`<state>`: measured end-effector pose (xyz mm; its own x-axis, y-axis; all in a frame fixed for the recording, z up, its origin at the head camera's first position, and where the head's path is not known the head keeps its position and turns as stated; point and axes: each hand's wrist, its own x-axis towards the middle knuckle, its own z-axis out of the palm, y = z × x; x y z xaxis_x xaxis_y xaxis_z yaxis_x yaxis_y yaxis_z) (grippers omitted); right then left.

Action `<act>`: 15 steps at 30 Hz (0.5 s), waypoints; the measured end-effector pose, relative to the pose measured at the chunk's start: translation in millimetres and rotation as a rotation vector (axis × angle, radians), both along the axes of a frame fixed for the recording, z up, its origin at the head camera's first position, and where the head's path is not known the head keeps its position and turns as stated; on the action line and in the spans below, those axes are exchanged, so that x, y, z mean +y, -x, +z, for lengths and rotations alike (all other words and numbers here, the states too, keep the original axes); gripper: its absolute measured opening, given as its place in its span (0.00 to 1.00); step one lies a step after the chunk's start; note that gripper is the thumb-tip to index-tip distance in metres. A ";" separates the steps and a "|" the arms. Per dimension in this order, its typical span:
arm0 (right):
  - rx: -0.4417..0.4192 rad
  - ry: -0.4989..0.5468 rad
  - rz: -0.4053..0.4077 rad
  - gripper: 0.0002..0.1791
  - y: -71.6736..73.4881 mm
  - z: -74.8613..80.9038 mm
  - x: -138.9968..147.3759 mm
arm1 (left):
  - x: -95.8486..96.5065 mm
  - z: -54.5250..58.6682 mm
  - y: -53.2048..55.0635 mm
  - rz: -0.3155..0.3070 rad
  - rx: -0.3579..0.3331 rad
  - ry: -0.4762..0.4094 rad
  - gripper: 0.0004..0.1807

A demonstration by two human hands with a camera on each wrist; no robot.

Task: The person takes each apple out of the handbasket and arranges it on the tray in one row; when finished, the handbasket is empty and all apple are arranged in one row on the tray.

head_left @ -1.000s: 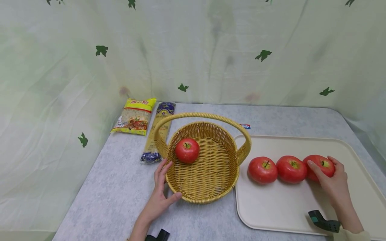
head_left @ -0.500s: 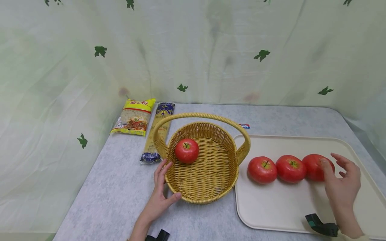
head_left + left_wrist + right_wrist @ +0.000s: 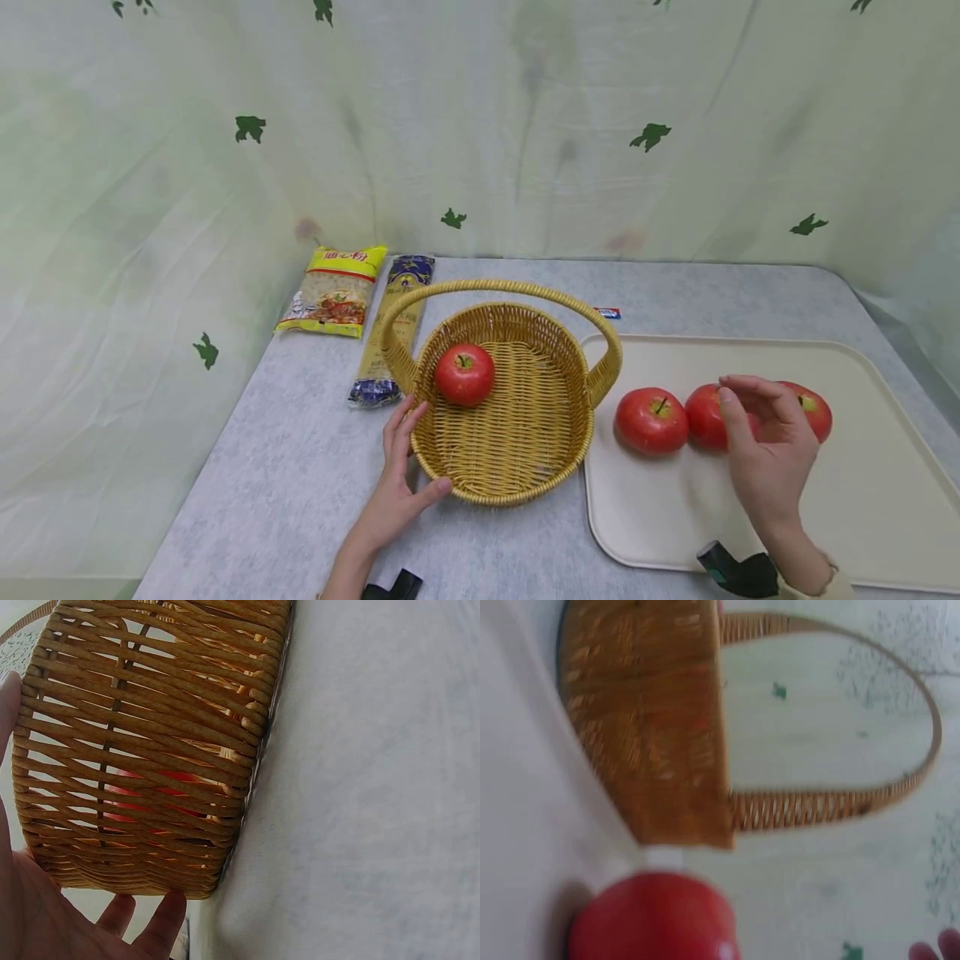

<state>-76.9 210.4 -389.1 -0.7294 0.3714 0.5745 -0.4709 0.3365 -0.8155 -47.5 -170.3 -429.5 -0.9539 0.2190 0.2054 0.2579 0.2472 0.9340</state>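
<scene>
1. Currently, a person sits at a grey surface [image 3: 300,467] with a woven basket [image 3: 517,467] at the centre and a cream tray [image 3: 862,517] to the right of it.
2. One red apple [image 3: 464,374] already lies inside the basket, near its left wall.
3. Three more apples lie in a row on the tray: the left apple [image 3: 652,419], the middle apple [image 3: 703,417] and the right apple [image 3: 816,410], each touching or just beside the next.
4. Resting flat on the surface, the left hand [image 3: 396,492] has its fingers straight against the basket's outer wall, thumb at the near rim, steadying it. This hand clasps nothing.
5. Above the tray, the right hand [image 3: 768,454] hovers over the middle apple with fingers loosely curved and spread. It is near the fruit, but no closed grip on it shows.
6. Judging by this layout, the work looks about a quarter done: one apple is in the basket and three remain on the tray.
7. Behind the basket lie a yellow food packet [image 3: 333,292] and a long noodle packet [image 3: 393,333].
8. Pale fabric with green leaf prints [image 3: 651,135] forms the backdrop.
</scene>
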 end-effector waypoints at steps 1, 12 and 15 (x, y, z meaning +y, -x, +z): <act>0.044 0.034 0.063 0.13 -0.5 1.7 -7.0 | -0.9 -2.3 0.7 0.001 -0.005 0.000 0.48; 0.366 0.077 0.531 0.06 -1.4 28.9 -89.4 | -0.1 -0.4 0.3 0.003 -0.009 0.000 0.48; 0.413 -0.010 0.570 0.09 2.7 34.8 -108.4 | -2.2 -7.7 2.3 -0.001 0.004 0.004 0.48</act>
